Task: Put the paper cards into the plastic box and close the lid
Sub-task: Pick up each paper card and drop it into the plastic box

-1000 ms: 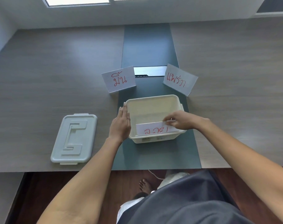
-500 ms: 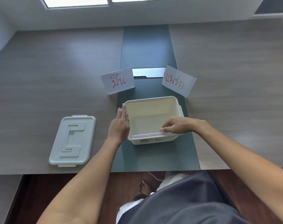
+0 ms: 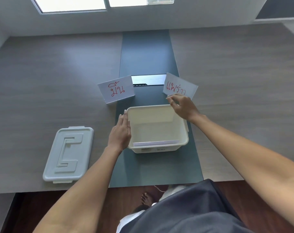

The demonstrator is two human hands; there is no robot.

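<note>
Cards stood inside the box; right hand, fingers loosely spread, neared the next card beyond them—a hasty pinch might crumple it.

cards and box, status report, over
Left hand flat against plastic box, right hand open, reaching at right card. One card in box, left card out. Lid off, nothing blocking.
</note>
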